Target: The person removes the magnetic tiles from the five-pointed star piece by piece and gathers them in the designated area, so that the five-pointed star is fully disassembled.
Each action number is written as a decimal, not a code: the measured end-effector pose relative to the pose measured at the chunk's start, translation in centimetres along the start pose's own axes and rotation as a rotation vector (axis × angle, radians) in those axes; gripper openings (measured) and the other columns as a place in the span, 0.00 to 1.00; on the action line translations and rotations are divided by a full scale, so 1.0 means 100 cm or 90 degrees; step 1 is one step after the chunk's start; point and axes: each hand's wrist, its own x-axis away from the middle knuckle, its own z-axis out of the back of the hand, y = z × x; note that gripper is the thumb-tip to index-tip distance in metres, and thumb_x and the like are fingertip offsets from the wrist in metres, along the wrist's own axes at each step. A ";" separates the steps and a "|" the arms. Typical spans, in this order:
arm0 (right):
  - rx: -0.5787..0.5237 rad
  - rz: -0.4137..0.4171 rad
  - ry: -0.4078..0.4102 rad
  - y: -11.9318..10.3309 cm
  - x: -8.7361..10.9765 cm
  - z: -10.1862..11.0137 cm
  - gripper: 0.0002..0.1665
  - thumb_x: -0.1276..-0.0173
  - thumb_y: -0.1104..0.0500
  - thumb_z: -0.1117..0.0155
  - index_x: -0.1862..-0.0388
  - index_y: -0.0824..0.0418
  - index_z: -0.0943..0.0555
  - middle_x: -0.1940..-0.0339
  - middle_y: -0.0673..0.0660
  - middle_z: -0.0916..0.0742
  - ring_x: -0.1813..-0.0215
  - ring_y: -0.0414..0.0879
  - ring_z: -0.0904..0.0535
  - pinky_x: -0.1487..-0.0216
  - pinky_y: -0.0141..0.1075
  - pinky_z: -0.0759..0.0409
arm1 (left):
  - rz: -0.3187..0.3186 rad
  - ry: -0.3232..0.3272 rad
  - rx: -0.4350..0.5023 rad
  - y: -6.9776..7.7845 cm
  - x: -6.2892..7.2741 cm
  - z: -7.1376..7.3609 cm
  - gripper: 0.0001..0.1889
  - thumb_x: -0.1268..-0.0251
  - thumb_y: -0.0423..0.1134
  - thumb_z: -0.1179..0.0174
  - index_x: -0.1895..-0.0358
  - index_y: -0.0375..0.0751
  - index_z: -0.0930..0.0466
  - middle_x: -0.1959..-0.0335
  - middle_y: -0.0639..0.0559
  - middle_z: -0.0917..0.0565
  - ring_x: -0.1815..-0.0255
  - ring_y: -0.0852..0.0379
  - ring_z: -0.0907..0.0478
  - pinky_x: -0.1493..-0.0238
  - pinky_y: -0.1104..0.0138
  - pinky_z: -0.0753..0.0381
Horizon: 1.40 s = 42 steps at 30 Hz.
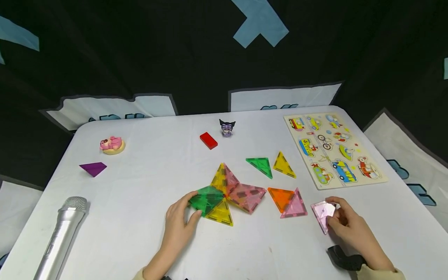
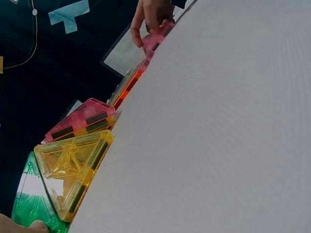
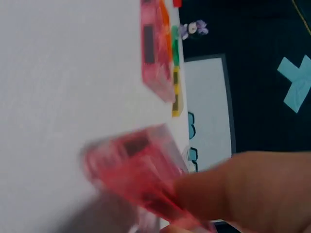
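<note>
My left hand (image 1: 179, 222) grips a green magnetic tile (image 1: 206, 197) between thumb and fingers, at the left side of a star-like cluster. A yellow triangle tile (image 2: 70, 167) adjoins the green one. Across the cluster are pink tiles (image 1: 248, 194), with more yellow beneath and behind. Over to the right, my right hand (image 1: 351, 225) pinches a pink triangle tile (image 1: 322, 214), tilted above the white table and blurred in the right wrist view. Between the hands, an orange triangle tile (image 1: 280, 197) lies against another pink triangle tile (image 1: 295, 205).
Behind these lie a loose green triangle tile (image 1: 260, 166) and a yellow one (image 1: 284, 165). A wooden vehicle puzzle board (image 1: 316, 146) sits back right. Also around are a red block (image 1: 208, 140), small figurine (image 1: 227, 128), pink toy (image 1: 112, 145), purple tile (image 1: 93, 168) and silver microphone (image 1: 63, 233).
</note>
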 end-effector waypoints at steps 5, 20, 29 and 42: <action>0.044 0.018 0.003 -0.006 -0.003 -0.002 0.24 0.39 0.64 0.42 0.44 0.61 0.34 0.77 0.52 0.30 0.80 0.39 0.37 0.82 0.31 0.39 | 0.009 -0.004 0.001 0.000 0.001 0.002 0.25 0.46 0.31 0.37 0.42 0.42 0.30 0.44 0.42 0.27 0.44 0.44 0.34 0.42 0.51 0.47; -0.020 0.409 -0.218 -0.132 -0.005 -0.098 0.23 0.38 0.58 0.39 0.43 0.53 0.29 0.49 0.48 0.25 0.62 0.38 0.28 0.63 0.31 0.26 | 0.000 -0.002 0.007 0.000 0.000 0.001 0.26 0.49 0.30 0.35 0.44 0.42 0.29 0.46 0.43 0.25 0.48 0.44 0.30 0.44 0.50 0.44; -0.057 0.419 -0.164 -0.153 -0.011 -0.130 0.20 0.40 0.59 0.36 0.48 0.58 0.26 0.56 0.49 0.25 0.65 0.39 0.32 0.65 0.29 0.31 | -0.003 0.009 -0.001 -0.001 0.000 0.003 0.25 0.50 0.31 0.34 0.45 0.42 0.28 0.47 0.44 0.24 0.49 0.45 0.29 0.44 0.51 0.43; -0.414 0.383 -0.152 -0.143 -0.011 -0.110 0.19 0.42 0.68 0.38 0.51 0.60 0.25 0.61 0.55 0.21 0.66 0.45 0.27 0.65 0.34 0.23 | 0.011 0.003 0.012 0.000 0.001 0.002 0.26 0.49 0.31 0.35 0.44 0.43 0.28 0.45 0.45 0.26 0.44 0.45 0.33 0.43 0.52 0.45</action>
